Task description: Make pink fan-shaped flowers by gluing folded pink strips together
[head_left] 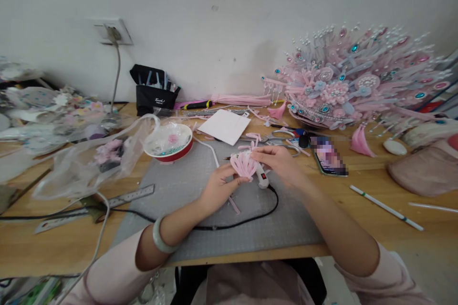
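Note:
My left hand (219, 186) pinches the lower edge of a small pink fan-shaped petal piece (244, 164) over the grey cutting mat (200, 209). From the right, my right hand (277, 158) closes its fingers on the same piece's top. Just below the piece a white glue gun (262, 177) lies on the mat, its black cord (246, 219) curving toward me. A pale bangle (161, 237) sits on my left wrist.
A large pink beaded headdress (354, 81) stands at the back right, with a phone (328, 156) in front of it. A red-rimmed bowl (168, 142), white paper (224, 126), scissors (282, 139), a metal ruler (130, 195), plastic bags (89, 157) and a black pouch (155, 89) surround the mat.

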Demonstrator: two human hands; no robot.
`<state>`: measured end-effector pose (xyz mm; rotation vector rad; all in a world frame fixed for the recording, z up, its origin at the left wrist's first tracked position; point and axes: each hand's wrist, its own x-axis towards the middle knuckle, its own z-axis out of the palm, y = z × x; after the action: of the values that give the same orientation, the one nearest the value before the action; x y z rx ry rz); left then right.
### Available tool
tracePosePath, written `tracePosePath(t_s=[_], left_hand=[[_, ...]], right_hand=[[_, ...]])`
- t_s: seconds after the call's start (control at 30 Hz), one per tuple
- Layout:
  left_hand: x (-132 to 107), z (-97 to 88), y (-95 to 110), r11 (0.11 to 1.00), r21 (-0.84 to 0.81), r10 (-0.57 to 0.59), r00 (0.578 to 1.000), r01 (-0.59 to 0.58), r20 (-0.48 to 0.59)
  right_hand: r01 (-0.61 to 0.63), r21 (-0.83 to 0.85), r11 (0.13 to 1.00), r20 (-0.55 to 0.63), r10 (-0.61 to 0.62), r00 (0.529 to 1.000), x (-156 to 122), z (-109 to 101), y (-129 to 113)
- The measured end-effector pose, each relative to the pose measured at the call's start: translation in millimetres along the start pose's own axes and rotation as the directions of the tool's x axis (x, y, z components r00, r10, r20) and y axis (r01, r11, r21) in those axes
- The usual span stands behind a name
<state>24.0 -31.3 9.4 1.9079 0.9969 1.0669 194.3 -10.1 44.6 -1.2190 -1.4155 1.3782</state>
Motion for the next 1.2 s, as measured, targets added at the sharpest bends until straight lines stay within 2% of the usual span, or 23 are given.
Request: tracePosePath(t_s=[0.27,0.5,1.2], left_hand=[[-0.5,-0.4,-0.1,1.000,0.015,-0.012,1.000,0.012,-0.020],[-3.1,0.5,-5.6,0.997,-0.084,-0.005,0.999,0.001,-0.054],[-1.5,1.8,-7.4,0.998,-0.067,-0.013,0.999,0.011,-0.034]], right_hand=[[-0.001,-0.002,1.000,-0.019,0.001,1.000,0.4,1.1,3.5],[-0.008,0.010,1.000,-0.035,0.008,0.999,0.1,2.4,1.9],[-0.061,0.206,0.977,-0.108,0.084,0.991,-0.3,7.9,5.6]])
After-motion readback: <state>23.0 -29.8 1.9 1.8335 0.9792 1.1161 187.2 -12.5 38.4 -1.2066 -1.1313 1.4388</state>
